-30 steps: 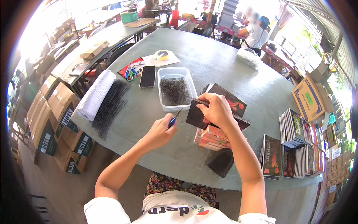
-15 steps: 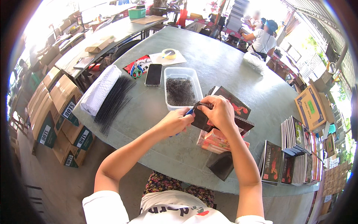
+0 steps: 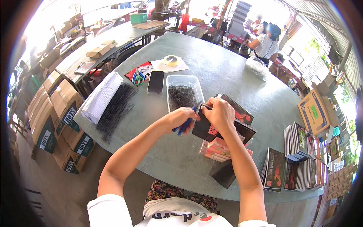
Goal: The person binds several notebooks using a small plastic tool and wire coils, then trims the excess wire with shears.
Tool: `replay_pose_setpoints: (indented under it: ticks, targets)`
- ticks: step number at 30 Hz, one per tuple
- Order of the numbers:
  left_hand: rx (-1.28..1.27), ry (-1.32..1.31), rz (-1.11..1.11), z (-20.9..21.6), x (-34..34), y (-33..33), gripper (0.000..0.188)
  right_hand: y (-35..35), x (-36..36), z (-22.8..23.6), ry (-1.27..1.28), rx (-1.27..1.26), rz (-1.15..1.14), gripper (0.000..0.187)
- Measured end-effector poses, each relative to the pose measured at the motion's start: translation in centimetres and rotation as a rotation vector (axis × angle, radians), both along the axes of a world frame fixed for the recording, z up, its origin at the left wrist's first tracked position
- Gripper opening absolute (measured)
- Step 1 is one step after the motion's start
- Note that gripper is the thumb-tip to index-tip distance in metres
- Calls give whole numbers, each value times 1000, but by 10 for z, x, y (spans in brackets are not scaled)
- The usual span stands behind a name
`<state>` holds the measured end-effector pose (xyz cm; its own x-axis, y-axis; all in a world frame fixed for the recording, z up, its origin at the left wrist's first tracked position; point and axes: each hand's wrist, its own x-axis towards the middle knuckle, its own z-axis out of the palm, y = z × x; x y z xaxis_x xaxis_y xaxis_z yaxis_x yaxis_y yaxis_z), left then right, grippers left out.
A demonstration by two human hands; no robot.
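My left hand [image 3: 180, 118] is closed around blue-handled pliers [image 3: 184, 127], the tip meeting the top corner of a dark notebook [image 3: 203, 127]. By that same upper edge my right hand [image 3: 221, 112] pinches the notebook, its fingers covering part of the binding. Just beyond both hands is a clear plastic tub [image 3: 200, 84] with short black wire or plastic pieces [image 3: 181, 96] inside. Behind my right hand lie more dark spiral notebooks [image 3: 242, 111] with a red design. Below them sit orange-and-pink wrapped packs [image 3: 217, 148] and a black sheet [image 3: 224, 174].
Left of the tub lie a phone [image 3: 155, 82], scissors [image 3: 138, 78], a tape roll [image 3: 171, 60], black spiral coils [image 3: 116, 109] and a white roll [image 3: 102, 96]. Notebook stacks [image 3: 274, 168] line the right edge, near a carton [image 3: 314, 111]. A person [image 3: 264, 45] sits beyond the table.
The notebook has turned so more of its dark cover shows. My left hand has shifted slightly left, and the blue pliers' handles are more visible and spread beneath it.
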<state>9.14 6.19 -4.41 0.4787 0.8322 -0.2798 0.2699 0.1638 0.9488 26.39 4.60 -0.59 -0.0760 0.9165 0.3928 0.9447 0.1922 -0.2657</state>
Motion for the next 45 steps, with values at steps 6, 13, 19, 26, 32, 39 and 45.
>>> replay_pose_setpoints:
  ticks: [6, 13, 19, 26, 32, 39, 45]
  targets:
    - [-689, -581, -125, 14, -9, -17, 42, -3, -9, -4, -6, 21, 10, 19]
    - [631, 222, -16, -30, 16, -20, 44, -20, 13, 0, 8, 43, 11, 18]
    - [686, 645, 23, -80, -43, -66, 46, -75, 85, 8, -37, -212, 23, 20]
    - [968, 809, 143, -86, -46, -75, 40, -197, 246, 61, 192, 379, -391, 22]
    - [549, 958, 633, -66, -151, -49, 31, -235, 281, -45, -101, -47, -691, 27]
    - [697, 1443, 594, -118, -183, -66, 28, -151, 241, -43, 166, -13, -449, 15]
    - [885, 1254, 752, -145, -163, -74, 28, 16, 122, -39, -108, 59, 307, 15]
